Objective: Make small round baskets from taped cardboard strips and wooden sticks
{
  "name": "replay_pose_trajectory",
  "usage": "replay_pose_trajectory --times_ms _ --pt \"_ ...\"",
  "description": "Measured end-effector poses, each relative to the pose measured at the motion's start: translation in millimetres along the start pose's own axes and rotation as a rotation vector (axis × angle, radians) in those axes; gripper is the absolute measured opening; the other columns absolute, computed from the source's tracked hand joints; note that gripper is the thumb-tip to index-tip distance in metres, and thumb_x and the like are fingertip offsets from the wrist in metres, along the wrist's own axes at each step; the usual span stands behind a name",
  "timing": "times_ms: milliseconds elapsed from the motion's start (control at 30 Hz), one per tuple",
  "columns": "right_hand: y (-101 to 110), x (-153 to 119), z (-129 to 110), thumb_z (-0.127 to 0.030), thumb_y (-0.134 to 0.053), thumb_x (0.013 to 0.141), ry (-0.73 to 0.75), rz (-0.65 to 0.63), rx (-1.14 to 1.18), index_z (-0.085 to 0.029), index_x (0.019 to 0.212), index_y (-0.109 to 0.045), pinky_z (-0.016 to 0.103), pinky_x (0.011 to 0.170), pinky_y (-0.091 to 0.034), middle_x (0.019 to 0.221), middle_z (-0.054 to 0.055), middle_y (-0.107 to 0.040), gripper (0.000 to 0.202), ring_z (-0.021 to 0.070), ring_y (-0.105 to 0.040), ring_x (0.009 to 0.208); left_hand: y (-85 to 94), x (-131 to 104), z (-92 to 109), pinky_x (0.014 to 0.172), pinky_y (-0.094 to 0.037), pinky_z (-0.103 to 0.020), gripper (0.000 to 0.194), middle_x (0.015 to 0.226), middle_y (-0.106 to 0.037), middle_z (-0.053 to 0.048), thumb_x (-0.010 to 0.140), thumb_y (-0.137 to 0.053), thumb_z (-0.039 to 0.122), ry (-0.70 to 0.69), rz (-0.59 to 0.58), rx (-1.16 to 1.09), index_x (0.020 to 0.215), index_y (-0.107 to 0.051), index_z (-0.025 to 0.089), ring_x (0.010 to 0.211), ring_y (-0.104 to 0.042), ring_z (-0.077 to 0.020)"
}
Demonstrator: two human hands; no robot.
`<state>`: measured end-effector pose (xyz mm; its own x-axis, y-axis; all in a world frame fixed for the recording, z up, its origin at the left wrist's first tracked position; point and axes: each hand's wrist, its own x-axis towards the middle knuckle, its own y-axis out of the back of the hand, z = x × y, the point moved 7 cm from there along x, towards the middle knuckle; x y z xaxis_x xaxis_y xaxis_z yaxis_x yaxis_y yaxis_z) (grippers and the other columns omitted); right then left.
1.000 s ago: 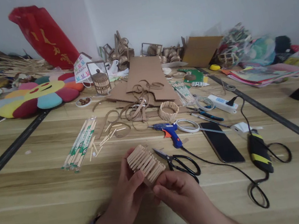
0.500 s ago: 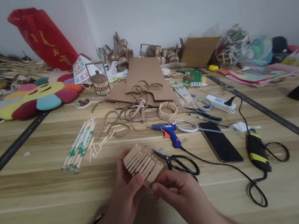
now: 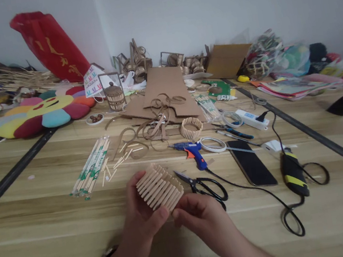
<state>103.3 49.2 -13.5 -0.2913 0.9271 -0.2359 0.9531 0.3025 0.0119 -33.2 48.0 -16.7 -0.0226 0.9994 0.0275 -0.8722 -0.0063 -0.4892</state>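
Above the tabletop (image 3: 46, 239), near side, centre: stick ring (image 3: 160, 189), tilted, held up in the left hand (image 3: 143, 222), fingers curled round its far left side, thumb on the near edge. Right hand (image 3: 200, 217) has thumb and forefinger drawn close at the ring's near right edge; contact yes, can't tell if it's a pinch. Black-handled scissors (image 3: 205, 188) just right of it, blue glue gun (image 3: 192, 151) beyond, phone (image 3: 251, 162) farther right. Second stick ring (image 3: 191, 128) sits past the gun. Loose sticks (image 3: 124, 158) and bagged sticks (image 3: 91, 167) far left of the hands; cardboard (image 3: 166, 83) at the far middle.
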Motion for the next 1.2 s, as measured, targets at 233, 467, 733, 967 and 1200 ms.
replay_pose_trajectory --times_ms 233,467,733,967,1200 --pt "-4 -8 4 -0.054 -0.088 0.055 -0.198 -0.077 0.341 -0.014 0.074 -0.070 0.024 0.059 -0.044 0.064 0.000 -0.065 0.048 0.0112 -0.057 0.059 2.9 5 10 0.074 -0.053 -0.023 0.069 0.105 -0.065 0.001 0.070 -0.086 0.029 -0.035 0.004 -0.038 0.127 -0.049 0.036 0.087 -0.063 -0.0150" --pt "-11 -26 -3 -0.050 -0.085 0.068 -0.298 -0.151 0.519 -0.013 0.093 -0.075 0.027 0.058 -0.057 0.080 0.007 -0.071 0.046 0.0159 -0.068 0.068 0.6 4 4 0.074 -0.056 -0.030 0.074 0.113 -0.066 -0.004 0.066 -0.087 0.038 0.120 0.009 -0.187 0.130 -0.051 0.034 0.095 -0.065 -0.0227" --pt "-14 -29 -5 -0.037 -0.091 0.063 -0.247 -0.144 0.507 -0.016 0.097 -0.074 0.022 0.055 -0.053 0.074 0.001 -0.068 0.044 0.0111 -0.067 0.056 1.2 4 5 0.070 -0.059 -0.029 0.077 0.118 -0.069 -0.002 0.067 -0.085 0.038 0.195 0.020 -0.294 0.135 -0.050 0.036 0.092 -0.071 -0.0234" --pt "-5 -28 -11 -0.045 -0.087 0.060 -0.091 0.018 0.243 -0.015 0.080 -0.071 0.023 0.052 -0.047 0.060 -0.002 -0.062 0.038 0.0106 -0.058 0.051 1.2 12 23 0.063 -0.062 -0.027 0.064 0.093 -0.077 0.000 0.070 -0.084 0.042 0.129 -0.004 -0.381 0.128 -0.060 0.029 0.066 -0.073 -0.0197" --pt "-5 -23 -38 -0.041 -0.069 0.073 0.031 0.020 -0.130 -0.018 0.069 -0.062 0.023 0.050 -0.033 0.056 -0.003 -0.054 0.024 0.0106 -0.045 0.052 -3.9 12 21 0.075 -0.064 -0.043 0.048 0.099 -0.079 -0.004 0.068 -0.083 0.050 0.188 -0.050 -0.438 0.106 -0.073 0.023 0.085 -0.075 -0.0290"
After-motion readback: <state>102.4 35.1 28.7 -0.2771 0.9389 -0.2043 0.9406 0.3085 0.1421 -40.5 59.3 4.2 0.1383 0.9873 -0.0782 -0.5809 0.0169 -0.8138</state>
